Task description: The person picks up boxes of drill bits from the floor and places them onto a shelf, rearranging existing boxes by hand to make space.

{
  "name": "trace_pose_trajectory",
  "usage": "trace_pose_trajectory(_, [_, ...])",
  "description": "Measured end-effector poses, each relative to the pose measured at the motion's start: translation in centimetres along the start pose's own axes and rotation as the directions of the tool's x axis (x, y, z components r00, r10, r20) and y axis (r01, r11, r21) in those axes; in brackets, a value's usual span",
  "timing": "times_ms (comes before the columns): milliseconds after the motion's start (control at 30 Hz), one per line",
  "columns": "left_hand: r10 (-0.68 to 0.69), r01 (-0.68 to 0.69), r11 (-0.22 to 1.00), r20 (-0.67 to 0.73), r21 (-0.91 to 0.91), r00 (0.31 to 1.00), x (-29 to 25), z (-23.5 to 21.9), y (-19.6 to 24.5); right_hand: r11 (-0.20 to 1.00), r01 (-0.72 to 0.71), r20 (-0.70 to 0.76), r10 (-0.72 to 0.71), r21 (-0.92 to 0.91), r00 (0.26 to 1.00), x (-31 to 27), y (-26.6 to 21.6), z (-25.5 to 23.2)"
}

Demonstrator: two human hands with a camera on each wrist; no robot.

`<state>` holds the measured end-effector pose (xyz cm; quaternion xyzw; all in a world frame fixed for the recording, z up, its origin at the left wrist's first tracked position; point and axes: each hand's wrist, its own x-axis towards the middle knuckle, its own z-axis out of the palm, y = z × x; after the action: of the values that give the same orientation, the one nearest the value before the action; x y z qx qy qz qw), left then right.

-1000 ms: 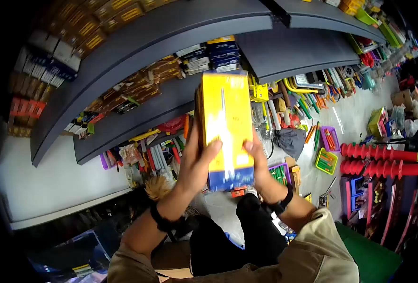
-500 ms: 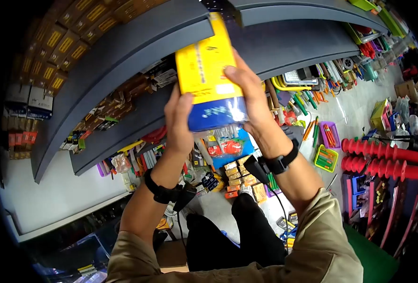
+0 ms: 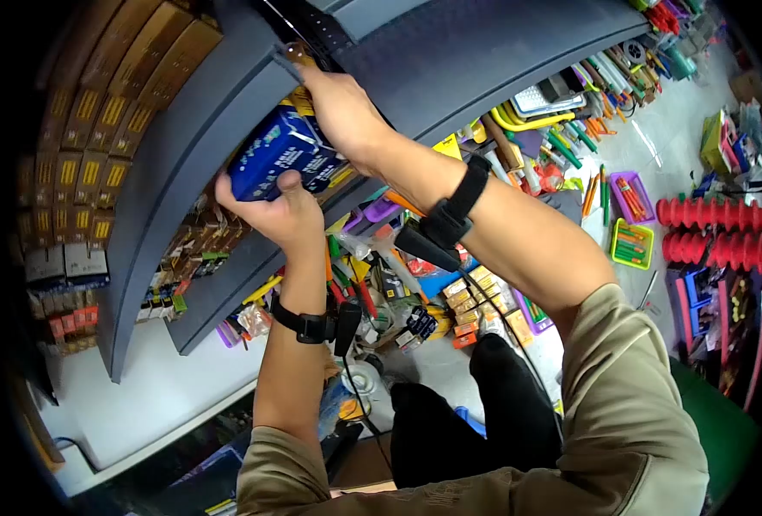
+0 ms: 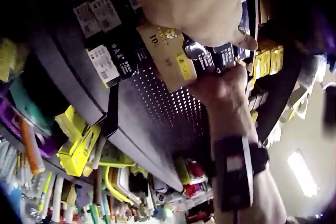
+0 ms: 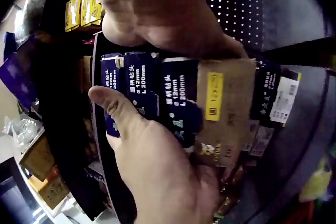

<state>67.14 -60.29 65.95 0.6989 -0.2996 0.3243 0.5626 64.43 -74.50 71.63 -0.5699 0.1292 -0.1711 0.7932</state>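
Note:
A bundle of blue drill bit boxes (image 3: 271, 156), printed with white lettering, is held at the front edge of the upper shelf. My left hand (image 3: 271, 215) grips its near lower end, with the thumb raised against the blue faces. At the far side, my right hand (image 3: 345, 113) holds the bundle next to the shelf corner. In the right wrist view the blue boxes (image 5: 142, 82) read 12mm and 200mm, and my left hand (image 5: 163, 166) lies across them. A brown cardboard box (image 5: 226, 116) stands right beside them. The left wrist view shows my right hand (image 4: 224, 85) with curled fingers.
Grey shelves (image 3: 484, 64) curve around in front, with stacked brown boxes (image 3: 97, 120) at the left. Tools crowd the lower level. On the floor are small boxes (image 3: 476, 301), a yellow-green basket (image 3: 632, 245) and a purple basket (image 3: 630, 196). Red ribbed rods (image 3: 716, 232) lie right.
Both hands have carried the bundle up and left from in front of the body to the upper shelf. It has tilted, so its yellow face is mostly hidden. The right hand has shifted to the far side.

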Motion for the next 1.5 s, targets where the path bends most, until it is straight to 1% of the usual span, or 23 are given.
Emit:
trace_pose_trajectory(33, [0.003,0.001,0.99,-0.027,0.139,1.0,0.4,0.2,-0.1,0.984,0.171,0.042,-0.169,-0.04,0.985,0.0,1.6,-0.5])
trace_pose_trajectory(67, [-0.006,0.009,0.995,-0.031,0.099,0.999,0.8,0.5,-0.1,0.921,0.38,0.075,-0.374,-0.089,0.924,0.1,3.7,-0.5])
trace_pose_trajectory(100, [-0.016,0.018,0.998,-0.04,0.06,0.999,1.1,0.9,-0.3,0.898,0.422,0.149,-0.403,-0.129,0.903,-1.5,3.6,-1.4])
trace_pose_trajectory(167, [-0.03,0.038,0.989,-0.06,0.14,0.998,1.0,0.9,-1.3,0.637,0.691,0.235,-0.654,-0.341,0.719,-2.1,5.9,-2.1])
trace_pose_trajectory(200, [-0.032,0.052,0.977,-0.101,0.207,0.994,1.3,1.2,-2.1,0.606,0.713,0.321,-0.637,-0.353,0.701,-2.2,6.1,-3.1])
trace_pose_trajectory(233, [0.032,-0.022,0.997,-0.144,0.071,0.989,1.8,1.4,-3.5,0.578,0.732,0.403,-0.612,-0.36,0.681,-2.3,6.3,-3.6])
trace_pose_trajectory(267, [0.087,-0.068,0.985,-0.118,0.158,0.989,1.9,1.0,-4.5,0.527,0.769,0.392,-0.663,-0.361,0.638,-1.6,6.9,-3.5])
trace_pose_trajectory(300, [0.14,-0.115,0.964,-0.089,0.241,0.986,2.0,0.6,-5.6,0.535,0.765,0.383,-0.663,-0.359,0.643,-0.7,7.5,-3.4])
trace_pose_trajectory(367, [0.076,-0.073,0.964,-0.001,0.257,0.997,2.5,-1.6,-10.7,0.414,0.81,0.372,-0.735,-0.416,0.567,1.3,8.4,-3.4])
trace_pose_trajectory(433, [0.003,-0.024,0.959,0.077,0.281,0.997,3.2,-2.0,-10.1,0.196,0.748,0.423,-0.722,-0.634,0.548,2.5,8.1,-3.6])
trace_pose_trajectory(467, [-0.188,0.105,0.912,0.177,0.396,0.966,3.4,-2.1,-8.9,0.23,0.754,0.409,-0.725,-0.615,0.554,3.5,8.3,-3.4])
trace_pose_trajectory(533, [-0.103,-0.019,0.911,0.271,0.413,0.957,1.9,-2.3,-9.9,0.269,0.761,0.397,-0.725,-0.591,0.564,5.6,8.6,-2.7])
trace_pose_trajectory(600, [-0.011,-0.166,0.88,0.368,0.444,0.93,-0.4,-3.0,-11.1,0.398,0.71,0.377,-0.642,-0.581,0.667,7.0,8.8,-2.2])
trace_pose_trajectory(667, [0.07,-0.321,0.852,0.517,0.414,0.853,-2.4,-3.6,-11.9,0.435,0.693,0.384,-0.605,-0.575,0.698,7.9,8.9,-2.6])
trace_pose_trajectory(733, [0.081,-0.359,0.828,0.541,0.431,0.837,-3.3,-3.8,-12.9,0.468,0.678,0.397,-0.566,-0.566,0.722,8.5,8.7,-2.8])
trace_pose_trajectory(800, [0.073,-0.45,0.747,0.612,0.489,0.787,-3.6,-3.5,-12.9,0.64,0.656,0.381,-0.535,-0.4,0.754,8.5,8.9,-3.1])
trace_pose_trajectory(833, [0.063,-0.454,0.742,0.624,0.492,0.779,-4.0,-3.8,-12.6,0.653,0.648,0.373,-0.532,-0.392,0.761,8.1,9.5,-2.9])
trace_pose_trajectory(967, [-0.058,-0.412,0.681,0.605,0.605,0.794,-5.5,-4.6,-14.5,0.599,0.693,0.25,-0.656,-0.402,0.712,6.3,8.7,-1.2])
trace_pose_trajectory(1033, [-0.106,-0.439,0.734,0.725,0.519,0.68,-3.8,-4.3,-13.0,0.453,0.76,0.177,-0.794,-0.467,0.582,5.3,7.6,1.4])
trace_pose_trajectory(1200, [-0.091,-0.435,0.725,0.7,0.534,0.709,-4.3,-4.2,-13.3,0.439,0.713,0.122,-0.8,-0.547,0.587,6.2,6.3,2.2])
trace_pose_trajectory(1267, [-0.085,-0.445,0.717,0.701,0.536,0.708,-4.1,-4.2,-12.9,0.493,0.666,0.158,-0.725,-0.56,0.67,5.9,6.0,1.8])
trace_pose_trajectory(1400, [-0.072,-0.432,0.734,0.692,0.525,0.718,-4.0,-3.9,-12.6,0.358,0.658,0.198,-0.764,-0.663,0.615,6.9,6.6,1.5])
trace_pose_trajectory(1500, [-0.085,-0.418,0.729,0.678,0.541,0.73,-4.0,-3.7,-12.3,0.341,0.674,0.223,-0.765,-0.655,0.604,7.3,6.5,0.8])
